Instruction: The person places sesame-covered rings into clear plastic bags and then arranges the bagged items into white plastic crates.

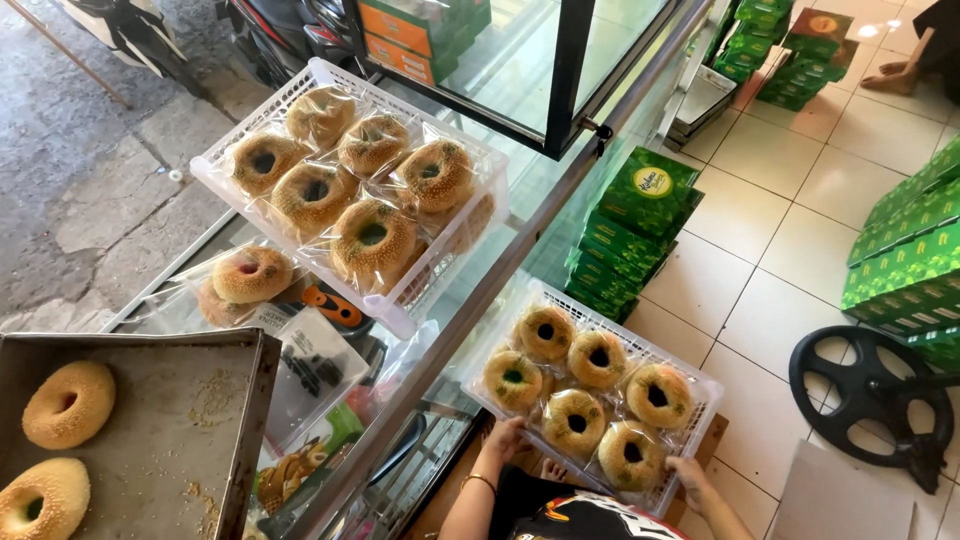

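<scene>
While the fingers of the left hand [503, 437] and right hand [690, 474] are curled over its near rim, a white basket [700, 385] of wrapped sesame rings [597, 358] is held low beside the glass table [520, 245]; both forearms are cut off below.

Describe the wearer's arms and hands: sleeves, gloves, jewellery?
Both forearms are bare, with no sleeves reaching them and no gloves. The left hand has a thin gold-coloured bangle at the wrist. The right hand shows no ring, watch or band that I can see.
</scene>
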